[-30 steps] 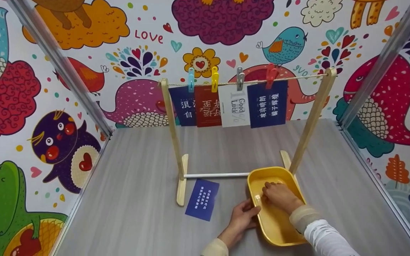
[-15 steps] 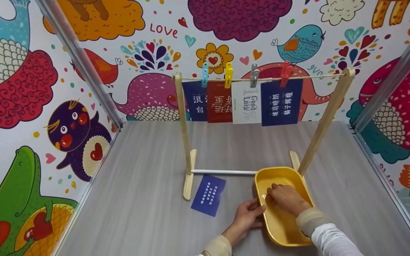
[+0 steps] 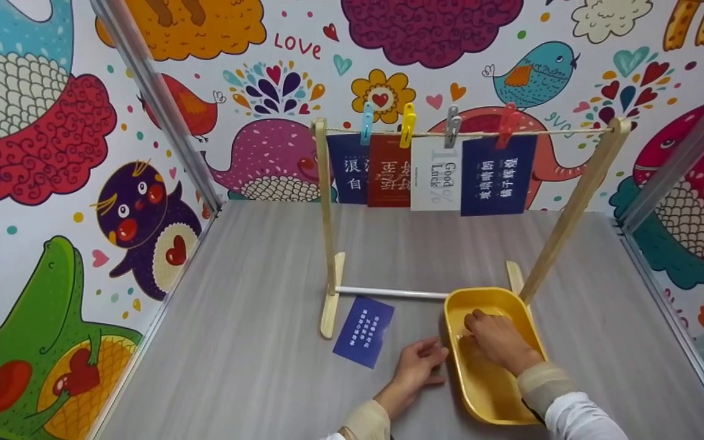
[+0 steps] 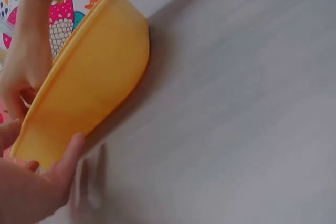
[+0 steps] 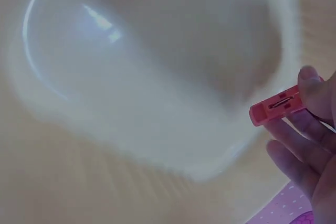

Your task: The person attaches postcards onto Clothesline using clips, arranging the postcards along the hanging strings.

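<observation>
My right hand (image 3: 502, 342) reaches down inside a yellow plastic basin (image 3: 495, 400). Between its thumb and fingers it pinches a red clothespin (image 5: 277, 106), which shows in the right wrist view; in the head view the hand hides it. Just left of the basin is my left hand (image 3: 414, 370), fingers loosely bent beside the outer wall. Whether a fingertip touches that wall I cannot tell. A blue card (image 3: 364, 332) with white writing lies flat on the table, left of the basin.
A wooden rack (image 3: 566, 214) with a cord stands behind. Blue, yellow, grey and red clothespins hold several cards on the cord, among them a white card (image 3: 435, 177) and a red card (image 3: 387, 171). A white rod (image 3: 395, 293) joins the rack's feet.
My left hand has let go of the basin's rim and drawn slightly away from it. My right hand stays in the basin. The head view has shifted, moving the scene rightward.
</observation>
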{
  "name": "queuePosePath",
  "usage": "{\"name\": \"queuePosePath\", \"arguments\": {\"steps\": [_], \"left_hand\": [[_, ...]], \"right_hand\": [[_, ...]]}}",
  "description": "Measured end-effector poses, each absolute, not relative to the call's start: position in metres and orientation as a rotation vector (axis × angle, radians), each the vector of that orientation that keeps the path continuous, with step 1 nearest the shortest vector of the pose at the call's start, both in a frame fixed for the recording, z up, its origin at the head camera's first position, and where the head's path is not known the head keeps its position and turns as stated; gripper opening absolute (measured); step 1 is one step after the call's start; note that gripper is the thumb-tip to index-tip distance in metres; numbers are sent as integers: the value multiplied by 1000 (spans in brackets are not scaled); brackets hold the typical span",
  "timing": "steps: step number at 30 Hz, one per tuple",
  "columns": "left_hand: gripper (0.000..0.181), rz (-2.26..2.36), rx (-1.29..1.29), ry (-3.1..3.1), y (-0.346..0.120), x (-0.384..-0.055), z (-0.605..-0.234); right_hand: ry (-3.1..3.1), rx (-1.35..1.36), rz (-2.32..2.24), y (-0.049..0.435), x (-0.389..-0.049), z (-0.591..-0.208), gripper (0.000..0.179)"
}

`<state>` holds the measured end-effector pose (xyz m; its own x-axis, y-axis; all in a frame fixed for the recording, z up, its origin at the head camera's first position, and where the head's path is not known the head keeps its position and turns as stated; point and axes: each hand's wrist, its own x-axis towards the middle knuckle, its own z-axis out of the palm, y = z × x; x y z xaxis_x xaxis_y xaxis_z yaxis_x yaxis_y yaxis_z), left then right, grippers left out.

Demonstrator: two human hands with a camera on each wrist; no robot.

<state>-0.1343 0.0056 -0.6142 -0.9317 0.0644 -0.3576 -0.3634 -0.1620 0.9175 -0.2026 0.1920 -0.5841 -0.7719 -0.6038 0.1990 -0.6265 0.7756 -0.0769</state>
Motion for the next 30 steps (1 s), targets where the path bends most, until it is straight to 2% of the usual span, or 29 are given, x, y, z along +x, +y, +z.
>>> {"name": "queuePosePath", "arguments": {"steps": [8,17,24,30], "left_hand": [[44,2149,-370,1938,-21,-136,-614],[34,2049,-314,2341,-51,-142,-614],[29,1810,-315,2717,-77,-151,-612],[30,1559,-422,2914,-94,-156,-610]], "right_hand": [[-2780,941,287,186,-199,-572,24],[-2721,866,480,180,-193,-554,23],[-2650,816,588,176,-186,-539,23],[-2457,851,686,170,-182,-530,28]]}}
